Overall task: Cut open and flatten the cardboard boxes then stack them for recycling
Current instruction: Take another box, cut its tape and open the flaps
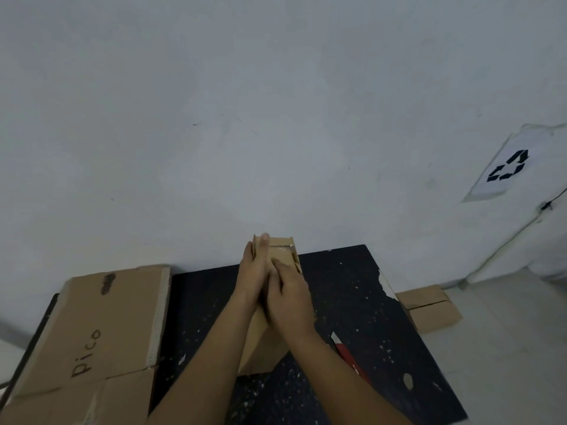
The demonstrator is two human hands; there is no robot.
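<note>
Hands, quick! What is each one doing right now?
Left hand: open, fingers straight, pressing flat on the box.
Right hand: open, pressing on the same box.

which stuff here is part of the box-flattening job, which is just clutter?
Job:
- small cardboard box, both hands on it: left hand, right hand
- flattened box marked "Pico"
- cardboard on the floor
- recycling sign

Just there:
- dark table
- cable on the wall
</note>
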